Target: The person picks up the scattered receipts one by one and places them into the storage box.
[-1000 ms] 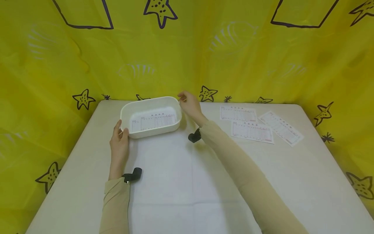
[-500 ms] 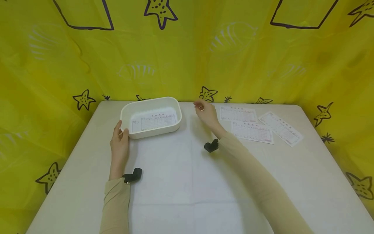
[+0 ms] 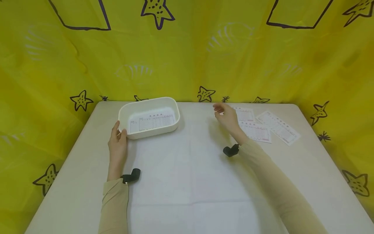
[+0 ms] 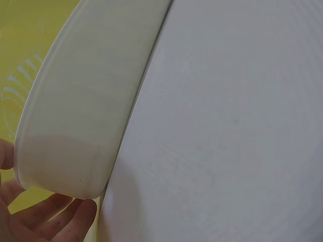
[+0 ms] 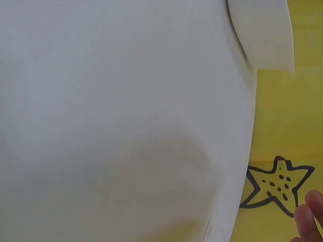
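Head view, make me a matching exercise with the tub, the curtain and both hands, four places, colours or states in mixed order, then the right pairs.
Column one
1. Tub
2. Curtain
3. Left hand
4. Right hand

Column two
A. Partly hides loose slips from view
B. Has printed paper inside
C. Grips the tub at its left end
D. Yellow and patterned

Pairs: 1-B, 2-D, 3-C, 4-A

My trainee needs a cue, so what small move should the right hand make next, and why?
Probably lower the right hand to the nearest of the three printed forms and pinch it. No form shows in that hand, which hovers by them, while the left hand grips the end of the white tub, where at least one form lies.
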The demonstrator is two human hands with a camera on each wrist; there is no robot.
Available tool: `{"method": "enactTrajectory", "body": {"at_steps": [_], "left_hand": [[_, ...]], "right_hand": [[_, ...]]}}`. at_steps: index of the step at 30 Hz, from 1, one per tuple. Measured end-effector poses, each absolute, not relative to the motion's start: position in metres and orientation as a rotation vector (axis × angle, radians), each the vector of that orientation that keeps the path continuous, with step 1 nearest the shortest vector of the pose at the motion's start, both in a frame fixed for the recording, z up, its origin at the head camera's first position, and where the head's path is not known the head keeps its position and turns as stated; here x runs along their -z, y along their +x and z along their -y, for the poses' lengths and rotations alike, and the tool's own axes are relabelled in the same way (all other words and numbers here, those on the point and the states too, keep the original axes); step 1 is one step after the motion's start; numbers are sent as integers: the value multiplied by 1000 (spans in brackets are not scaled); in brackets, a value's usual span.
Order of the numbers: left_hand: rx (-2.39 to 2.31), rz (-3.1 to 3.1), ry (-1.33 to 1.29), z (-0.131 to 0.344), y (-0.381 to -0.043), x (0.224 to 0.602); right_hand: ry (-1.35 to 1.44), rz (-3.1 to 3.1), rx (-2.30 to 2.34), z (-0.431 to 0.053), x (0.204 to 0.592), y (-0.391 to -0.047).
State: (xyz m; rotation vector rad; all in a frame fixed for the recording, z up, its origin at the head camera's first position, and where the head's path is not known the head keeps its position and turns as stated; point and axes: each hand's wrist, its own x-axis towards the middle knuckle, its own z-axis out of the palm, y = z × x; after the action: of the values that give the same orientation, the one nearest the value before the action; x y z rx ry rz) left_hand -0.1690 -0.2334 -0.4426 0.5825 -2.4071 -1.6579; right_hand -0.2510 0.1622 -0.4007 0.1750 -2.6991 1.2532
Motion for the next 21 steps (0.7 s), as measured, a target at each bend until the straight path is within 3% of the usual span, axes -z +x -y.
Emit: {"method": "enactTrajectory", "body": {"at_steps": [21], "left_hand": [[1674,2417,612,234,-168,441]], "right_hand": [[120,2784,-997,-265,412,-208]]}}
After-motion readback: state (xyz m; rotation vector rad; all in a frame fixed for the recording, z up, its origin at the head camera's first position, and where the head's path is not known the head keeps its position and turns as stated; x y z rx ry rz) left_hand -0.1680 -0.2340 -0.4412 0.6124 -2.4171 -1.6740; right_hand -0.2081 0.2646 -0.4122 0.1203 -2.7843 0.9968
